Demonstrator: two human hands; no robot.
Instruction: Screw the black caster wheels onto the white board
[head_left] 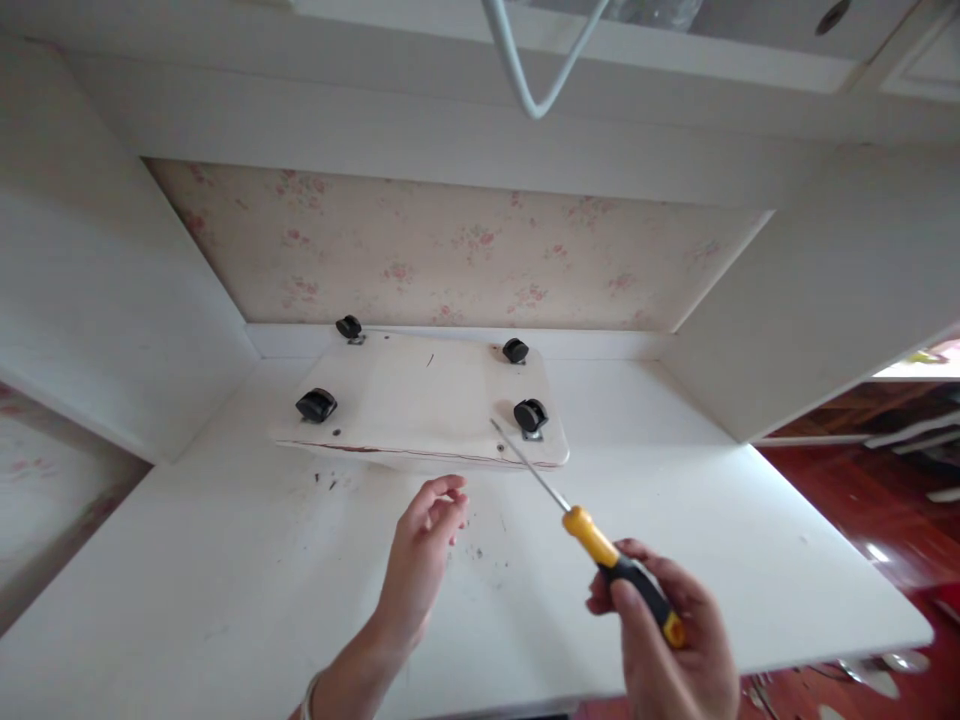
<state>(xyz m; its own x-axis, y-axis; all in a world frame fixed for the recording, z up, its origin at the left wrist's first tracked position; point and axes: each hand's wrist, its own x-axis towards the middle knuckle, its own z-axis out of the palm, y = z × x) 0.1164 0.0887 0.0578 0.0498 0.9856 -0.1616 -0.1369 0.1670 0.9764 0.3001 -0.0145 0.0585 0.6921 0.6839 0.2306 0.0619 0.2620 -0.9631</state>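
Observation:
A white board (427, 390) with rounded corners lies on the white desktop, carrying black casters near its corners, one of them the near right caster (530, 414). My right hand (667, 630) is wrapped round the yellow and black handle of a screwdriver (592, 537). Its metal shaft points up and left, and in the view its tip overlaps the board left of the near right caster; I cannot tell whether it touches. Just in front of the board's near edge is my left hand (424, 550), fingers curled and thumb close to the forefinger. Anything pinched there is too small to make out.
Dark crumbs (476, 552) are scattered on the desktop (712, 540). White side panels stand left and right, with floral wallpaper (480, 245) behind. A bent pale rod (536, 105) hangs overhead from the shelf. Red wooden floor (832, 510) shows past the desk's right edge.

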